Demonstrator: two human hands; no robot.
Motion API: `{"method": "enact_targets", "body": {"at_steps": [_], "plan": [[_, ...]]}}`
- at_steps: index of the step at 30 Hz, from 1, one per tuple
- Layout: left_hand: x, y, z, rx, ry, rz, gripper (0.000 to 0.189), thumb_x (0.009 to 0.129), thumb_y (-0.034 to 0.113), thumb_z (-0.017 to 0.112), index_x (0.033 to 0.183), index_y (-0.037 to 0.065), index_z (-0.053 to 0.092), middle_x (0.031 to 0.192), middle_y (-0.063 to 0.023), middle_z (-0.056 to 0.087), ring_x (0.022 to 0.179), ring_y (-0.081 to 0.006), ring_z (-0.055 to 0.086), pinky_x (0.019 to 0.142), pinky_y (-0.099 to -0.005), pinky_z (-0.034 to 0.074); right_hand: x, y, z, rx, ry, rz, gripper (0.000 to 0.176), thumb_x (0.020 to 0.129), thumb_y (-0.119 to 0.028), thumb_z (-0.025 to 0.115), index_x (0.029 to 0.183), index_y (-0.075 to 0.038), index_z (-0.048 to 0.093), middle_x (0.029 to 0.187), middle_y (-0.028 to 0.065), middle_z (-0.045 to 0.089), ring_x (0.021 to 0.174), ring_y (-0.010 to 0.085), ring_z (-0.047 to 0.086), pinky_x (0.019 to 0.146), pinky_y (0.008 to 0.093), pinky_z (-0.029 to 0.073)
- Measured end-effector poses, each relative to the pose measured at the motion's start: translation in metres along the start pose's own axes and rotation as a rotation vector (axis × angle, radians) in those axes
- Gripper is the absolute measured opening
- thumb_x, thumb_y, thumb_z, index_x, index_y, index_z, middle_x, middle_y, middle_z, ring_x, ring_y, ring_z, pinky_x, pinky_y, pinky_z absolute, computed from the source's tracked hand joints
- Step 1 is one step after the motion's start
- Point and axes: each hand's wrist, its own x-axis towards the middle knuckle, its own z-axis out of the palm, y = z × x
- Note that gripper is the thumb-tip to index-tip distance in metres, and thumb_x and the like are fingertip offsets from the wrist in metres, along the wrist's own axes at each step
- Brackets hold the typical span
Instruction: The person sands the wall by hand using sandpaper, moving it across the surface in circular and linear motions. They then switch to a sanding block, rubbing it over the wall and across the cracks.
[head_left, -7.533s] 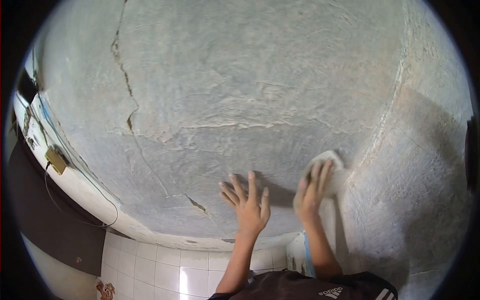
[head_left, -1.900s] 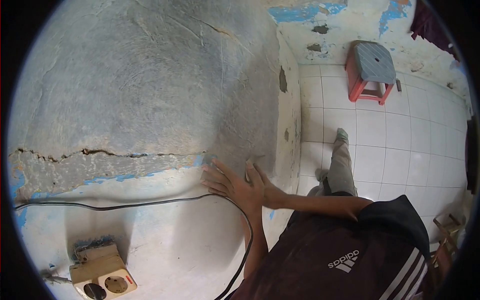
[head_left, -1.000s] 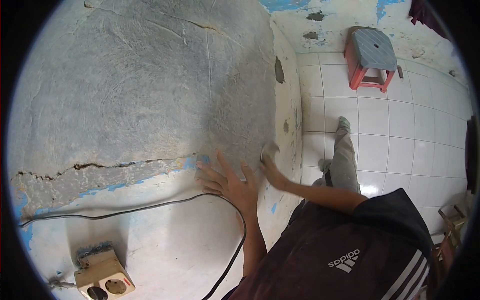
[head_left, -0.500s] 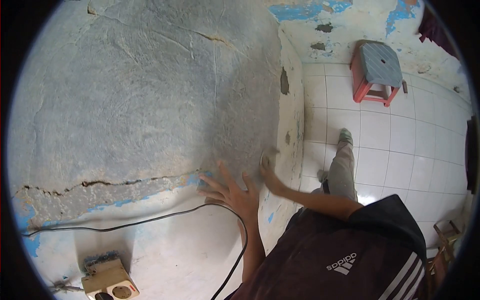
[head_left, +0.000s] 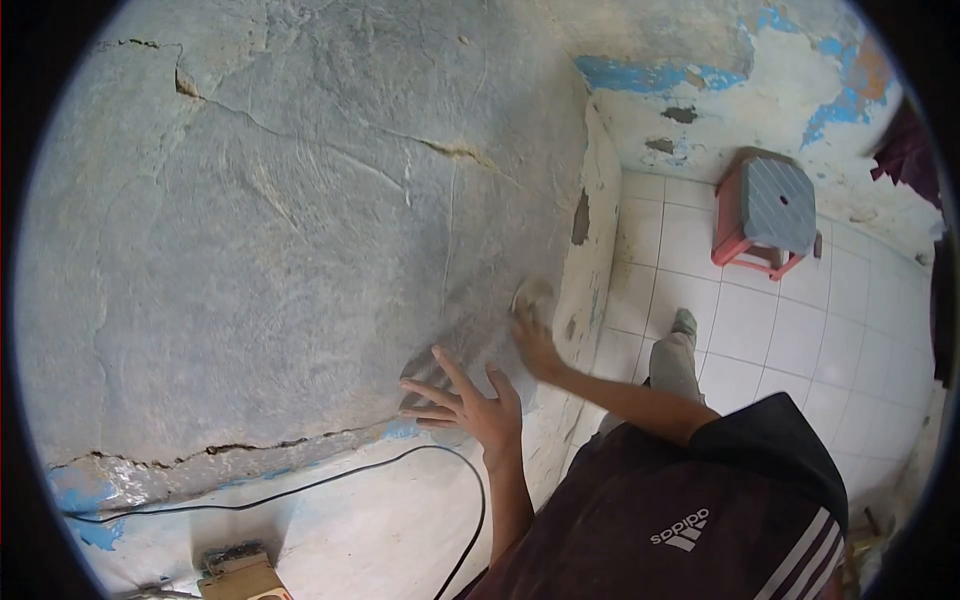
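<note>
Okay, so the only writing I can actually read here is on your dark shirt [head_left: 640, 510]: white "adidas" lettering [head_left: 679, 526], upside down from this angle, with the striped logo right by it. There are three white stripes [head_left: 800, 560] further over on the shirt too. The beige socket box [head_left: 243, 580] at the bottom is cut off by the frame, and if there's a label on it I can't make it out.

Your left hand [head_left: 485, 405] is open, fingers fanned out over the lower part of the gray wall [head_left: 270, 240], and it isn't holding anything. Your right hand [head_left: 535, 335] has hold of a pale pad [head_left: 534, 294], up against the gray wall close to the corner edge. The fingers lie over the pad, but it's pretty blurry, so I can't tell how tightly they curl.

Below your left hand a black cable [head_left: 300, 490] loops across the whitish lower wall [head_left: 370, 520], just under a long jagged crack [head_left: 215, 450] and some blue paint patches. Off to the right, a stool [head_left: 775, 205] with a gray top and red legs sits on the white tile floor [head_left: 735, 320], well apart from both hands.
</note>
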Motion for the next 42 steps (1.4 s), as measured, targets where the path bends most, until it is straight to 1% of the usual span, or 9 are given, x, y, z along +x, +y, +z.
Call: {"method": "enact_targets", "body": {"at_steps": [3, 7, 9, 14, 16, 22, 27, 33, 42], "plan": [[0.018, 0.016, 0.008, 0.105, 0.134, 0.044, 0.073, 0.09, 0.037, 0.059, 0.154, 0.017, 0.031, 0.156, -0.0332, -0.014, 0.133, -0.0663, -0.02, 0.093, -0.0845, -0.004, -0.004, -0.002, -0.02, 0.526, -0.125, 0.187, 0.049, 0.089, -0.01, 0.052, 0.137, -0.002, 0.041, 0.158, 0.0257, 0.016, 0.136, 0.0565, 0.026, 0.103, 0.0563, 0.038], [0.036, 0.038, 0.016, 0.045, 0.135, 0.004, 0.074, 0.09, 0.037, 0.06, 0.154, 0.018, 0.03, 0.156, -0.0329, -0.014, 0.133, -0.0667, -0.02, 0.093, -0.0843, -0.004, 0.12, 0.076, -0.047, 0.246, 0.195, -0.337, 0.051, 0.101, -0.027, 0.042, 0.146, -0.004, 0.034, 0.156, 0.0298, 0.015, 0.139, 0.0557, 0.022, 0.109, 0.0556, 0.031], [0.045, 0.048, 0.018, 0.025, 0.164, -0.026, 0.074, 0.09, 0.037, 0.06, 0.154, 0.018, 0.029, 0.157, -0.0323, -0.014, 0.133, -0.0668, -0.02, 0.093, -0.0843, -0.003, 0.17, 0.055, -0.128, 0.602, 0.136, 0.022, 0.052, 0.1, -0.02, 0.045, 0.146, 0.0, 0.031, 0.154, 0.0326, 0.015, 0.14, 0.0538, 0.021, 0.112, 0.053, 0.03], [0.069, 0.072, 0.023, 0.036, 0.226, -0.021, 0.074, 0.09, 0.039, 0.059, 0.155, 0.019, 0.029, 0.157, -0.0313, -0.014, 0.133, -0.0669, -0.021, 0.092, -0.0847, -0.003, 0.15, 0.056, -0.086, 0.035, 0.211, -0.411, 0.069, 0.099, -0.023, 0.05, 0.153, -0.001, 0.013, 0.153, 0.0374, 0.01, 0.143, 0.0494, 0.016, 0.114, 0.0458, 0.029], [0.079, 0.084, 0.026, 0.011, 0.223, -0.034, 0.073, 0.091, 0.04, 0.059, 0.154, 0.02, 0.029, 0.157, -0.0312, -0.014, 0.133, -0.0668, -0.021, 0.092, -0.0848, -0.002, 0.1, 0.02, -0.094, 0.656, -0.067, -0.086, 0.069, 0.099, -0.023, 0.051, 0.153, -0.002, 0.015, 0.154, 0.0365, 0.01, 0.143, 0.0488, 0.016, 0.113, 0.0488, 0.031], [0.104, 0.109, 0.035, -0.021, 0.159, -0.092, 0.071, 0.092, 0.045, 0.057, 0.155, 0.025, 0.028, 0.159, -0.0276, -0.013, 0.135, -0.0629, -0.024, 0.096, -0.0827, -0.004, 0.172, 0.061, -0.106, -0.04, 0.135, -0.371, 0.059, 0.102, -0.025, 0.043, 0.155, -0.01, 0.02, 0.156, 0.0315, 0.011, 0.142, 0.05, 0.02, 0.111, 0.051, 0.031], [0.122, 0.125, 0.039, 0.001, 0.135, -0.043, 0.073, 0.091, 0.043, 0.06, 0.154, 0.025, 0.029, 0.158, -0.0276, -0.015, 0.132, -0.0637, -0.028, 0.094, -0.0838, -0.006, 0.251, 0.061, -0.188, 0.74, 0.175, -0.075, 0.052, 0.095, -0.006, 0.046, 0.145, 0.0, 0.035, 0.155, 0.0328, 0.015, 0.142, 0.0552, 0.013, 0.114, 0.0513, 0.026], [0.154, 0.149, 0.047, -0.156, 0.183, 0.022, 0.072, 0.086, 0.04, 0.062, 0.151, 0.018, 0.038, 0.157, -0.0325, -0.014, 0.128, -0.0694, -0.027, 0.08, -0.0894, -0.005, 0.147, 0.052, -0.109, 0.432, 0.056, -0.329, 0.062, 0.092, 0.0, 0.049, 0.148, 0.004, 0.025, 0.153, 0.0359, 0.014, 0.141, 0.0561, 0.013, 0.116, 0.0509, 0.021], [0.169, 0.161, 0.06, -0.126, 0.195, 0.074, 0.07, 0.09, 0.041, 0.057, 0.151, 0.016, 0.035, 0.157, -0.0335, -0.01, 0.13, -0.0675, -0.026, 0.085, -0.0873, -0.006, 0.302, 0.069, -0.218, 0.503, 0.303, -0.124, 0.059, 0.097, -0.007, 0.046, 0.151, -0.002, 0.025, 0.154, 0.0365, 0.011, 0.141, 0.0546, 0.016, 0.113, 0.0524, 0.025]]}}
